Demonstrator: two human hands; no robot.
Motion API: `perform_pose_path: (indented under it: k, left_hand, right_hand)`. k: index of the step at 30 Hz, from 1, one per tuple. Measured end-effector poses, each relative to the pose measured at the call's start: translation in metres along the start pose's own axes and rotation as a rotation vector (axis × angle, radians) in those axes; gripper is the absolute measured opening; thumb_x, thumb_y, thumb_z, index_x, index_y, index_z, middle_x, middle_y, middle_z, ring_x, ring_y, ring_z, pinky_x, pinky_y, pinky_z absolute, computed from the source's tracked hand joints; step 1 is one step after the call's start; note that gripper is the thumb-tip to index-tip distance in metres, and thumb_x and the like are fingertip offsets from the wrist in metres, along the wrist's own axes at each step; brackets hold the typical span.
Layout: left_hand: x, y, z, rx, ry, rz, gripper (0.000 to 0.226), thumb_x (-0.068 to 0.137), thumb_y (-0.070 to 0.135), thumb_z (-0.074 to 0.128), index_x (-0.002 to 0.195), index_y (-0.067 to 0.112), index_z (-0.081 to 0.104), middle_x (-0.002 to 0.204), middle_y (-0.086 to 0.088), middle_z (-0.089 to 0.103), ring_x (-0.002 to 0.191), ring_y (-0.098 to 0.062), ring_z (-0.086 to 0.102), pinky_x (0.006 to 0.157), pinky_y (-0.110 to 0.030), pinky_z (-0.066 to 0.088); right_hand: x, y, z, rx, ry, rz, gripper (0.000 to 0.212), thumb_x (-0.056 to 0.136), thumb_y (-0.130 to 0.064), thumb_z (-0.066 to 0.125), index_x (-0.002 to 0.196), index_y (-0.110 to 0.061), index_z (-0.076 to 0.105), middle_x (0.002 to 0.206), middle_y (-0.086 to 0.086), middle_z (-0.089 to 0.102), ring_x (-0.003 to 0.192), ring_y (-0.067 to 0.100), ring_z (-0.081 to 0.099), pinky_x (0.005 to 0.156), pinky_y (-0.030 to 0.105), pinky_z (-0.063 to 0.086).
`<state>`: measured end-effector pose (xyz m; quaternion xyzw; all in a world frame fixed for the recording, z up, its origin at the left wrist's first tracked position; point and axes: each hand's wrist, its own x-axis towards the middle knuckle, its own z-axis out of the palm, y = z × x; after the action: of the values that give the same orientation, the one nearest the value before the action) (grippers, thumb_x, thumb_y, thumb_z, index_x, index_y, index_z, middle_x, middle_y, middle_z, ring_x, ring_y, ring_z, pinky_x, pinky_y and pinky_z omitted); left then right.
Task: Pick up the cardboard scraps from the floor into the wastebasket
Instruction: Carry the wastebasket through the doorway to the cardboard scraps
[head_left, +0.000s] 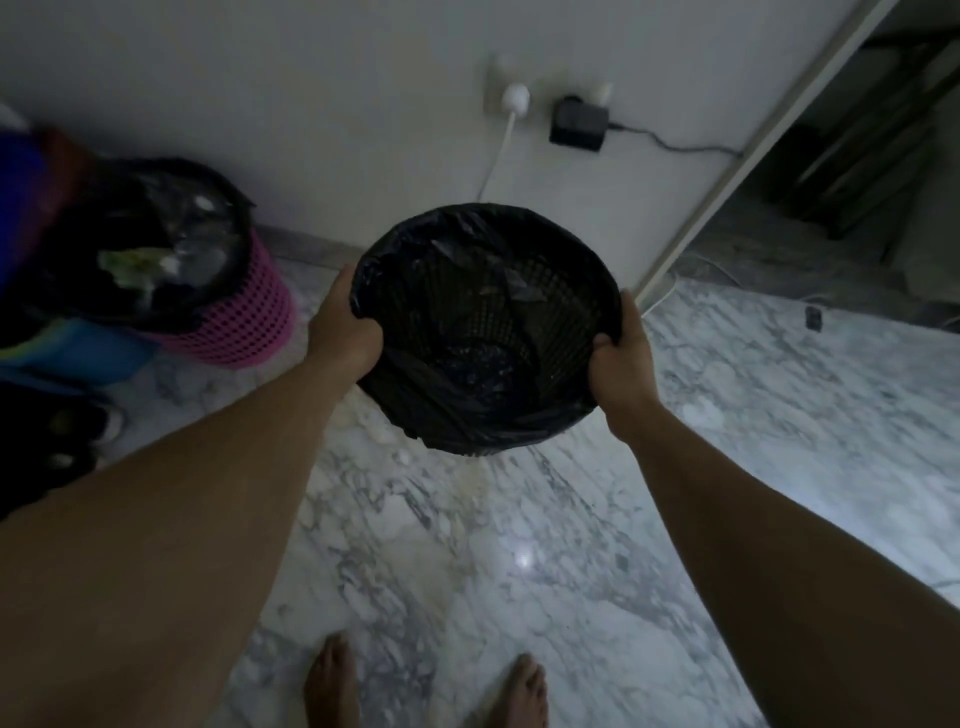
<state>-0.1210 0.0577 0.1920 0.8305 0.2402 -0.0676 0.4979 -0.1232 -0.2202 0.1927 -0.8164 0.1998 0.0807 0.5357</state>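
While your left hand (345, 325) and right hand (621, 348) clasp opposite sides of the wastebasket (493, 426) rim, it tilts mouth-toward-you between them above the floor (519, 545); no cardboard scraps show, so neither hand is nearer

Fingers of left hand (345, 325) and right hand (623, 358) hidden behind wastebasket (467, 291) wall, its bottom too dark to read, bare feet (332, 686) cut by lower edge, blurred blue thing (21, 197) cut by left edge, small dark object (813, 317) on floor unclear
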Motion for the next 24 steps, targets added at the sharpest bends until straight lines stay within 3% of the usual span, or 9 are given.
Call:
perform_pose_path:
  k: [4, 7, 8, 10, 13, 16, 20, 24]
  left_hand:
    - [-0.044, 0.035, -0.084, -0.054, 0.089, -0.022, 0.069, 0.095, 0.002, 0.04, 0.153, 0.041, 0.038, 0.142, 0.014, 0.045, 0.129, -0.013, 0.043, 0.114, -0.033, 0.034]
    - [-0.075, 0.053, -0.153, -0.081, 0.105, -0.008, 0.069, 0.094, 0.009, 0.045, 0.152, 0.046, 0.036, 0.153, 0.002, 0.047, 0.137, -0.027, 0.046, 0.116, -0.049, 0.038]
    - [-0.088, 0.059, -0.178, -0.104, 0.117, -0.012, 0.073, 0.093, 0.007, 0.045, 0.154, 0.045, 0.033, 0.153, 0.003, 0.045, 0.138, -0.027, 0.045, 0.118, -0.048, 0.036]
    - [-0.119, 0.076, -0.227, -0.148, 0.168, -0.02, 0.08, 0.09, -0.003, 0.043, 0.159, 0.037, 0.029, 0.153, 0.005, 0.04, 0.141, -0.021, 0.038, 0.12, -0.039, 0.028]
    - [-0.161, 0.099, -0.297, -0.186, 0.251, -0.014, 0.082, 0.088, -0.003, 0.044, 0.159, 0.036, 0.028, 0.16, -0.001, 0.037, 0.145, -0.031, 0.036, 0.121, -0.052, 0.031]
    - [-0.203, 0.109, -0.364, -0.221, 0.378, -0.016, 0.083, 0.086, -0.004, 0.041, 0.156, 0.039, 0.032, 0.156, -0.003, 0.043, 0.139, -0.032, 0.042, 0.116, -0.053, 0.038]
    - [-0.272, 0.118, -0.43, -0.353, 0.53, -0.013, 0.083, 0.087, -0.011, 0.037, 0.157, 0.034, 0.031, 0.146, 0.0, 0.048, 0.128, -0.028, 0.05, 0.105, -0.043, 0.048]
    - [-0.34, 0.104, -0.478, -0.399, 0.688, -0.068, 0.085, 0.083, -0.006, 0.042, 0.157, 0.034, 0.032, 0.15, 0.001, 0.046, 0.135, -0.027, 0.047, 0.112, -0.046, 0.043]
  right_hand:
    - [-0.045, -0.086, -0.006, 0.025, -0.068, -0.073, 0.065, 0.104, -0.006, 0.036, 0.161, -0.033, 0.021, 0.157, 0.001, 0.041, 0.123, 0.014, 0.043, 0.097, 0.026, 0.035]
    - [-0.082, -0.149, -0.003, 0.061, -0.132, -0.137, 0.062, 0.106, -0.007, 0.035, 0.162, -0.03, 0.019, 0.159, 0.002, 0.037, 0.136, 0.02, 0.042, 0.1, 0.025, 0.034]
    - [-0.095, -0.169, 0.001, 0.078, -0.151, -0.155, 0.062, 0.107, -0.007, 0.034, 0.162, -0.03, 0.02, 0.159, 0.002, 0.037, 0.137, 0.02, 0.041, 0.102, 0.026, 0.034]
    - [-0.123, -0.211, 0.01, 0.108, -0.202, -0.189, 0.061, 0.107, -0.008, 0.034, 0.162, -0.032, 0.021, 0.158, 0.001, 0.039, 0.136, 0.019, 0.042, 0.108, 0.031, 0.038]
    - [-0.164, -0.271, 0.023, 0.153, -0.277, -0.251, 0.061, 0.107, -0.008, 0.034, 0.161, -0.032, 0.022, 0.157, 0.001, 0.039, 0.14, 0.024, 0.043, 0.116, 0.044, 0.038]
    - [-0.208, -0.328, 0.042, 0.174, -0.361, -0.323, 0.061, 0.107, -0.005, 0.034, 0.162, -0.027, 0.021, 0.16, 0.001, 0.035, 0.142, 0.022, 0.038, 0.119, 0.044, 0.035]
    - [-0.262, -0.391, 0.072, 0.14, -0.504, -0.414, 0.06, 0.107, -0.005, 0.035, 0.162, -0.023, 0.021, 0.163, 0.003, 0.031, 0.145, 0.025, 0.035, 0.119, 0.045, 0.032]
    - [-0.308, -0.435, 0.106, 0.051, -0.667, -0.524, 0.062, 0.103, -0.005, 0.04, 0.161, -0.021, 0.025, 0.161, 0.006, 0.035, 0.145, 0.027, 0.037, 0.12, 0.05, 0.033]
